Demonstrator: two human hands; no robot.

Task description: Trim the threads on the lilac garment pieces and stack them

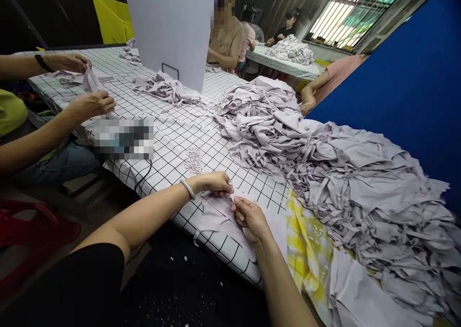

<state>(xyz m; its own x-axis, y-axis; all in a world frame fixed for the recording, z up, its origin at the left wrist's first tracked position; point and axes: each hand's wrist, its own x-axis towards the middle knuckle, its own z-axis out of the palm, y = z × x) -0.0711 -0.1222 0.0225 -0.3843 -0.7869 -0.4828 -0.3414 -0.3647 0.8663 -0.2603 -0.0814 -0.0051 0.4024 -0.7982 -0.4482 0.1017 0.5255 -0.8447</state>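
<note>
A pale lilac fabric piece (216,216) lies over the near edge of the grid-patterned table (173,135). My left hand (216,182), with a pale bangle on its wrist, pinches the top edge of that piece. My right hand (250,216) pinches the same edge just to the right of it, fingers closed. A small heap of lilac trimmings (194,160) sits on the cloth a little beyond my left hand.
A big pile of lilac fabric pieces (342,183) covers the right side, over a yellow checked cloth (306,250). A smaller pile (165,88) lies near a white upright board (173,24). A co-worker's hands (90,101) at left hold fabric. Others sit at the back.
</note>
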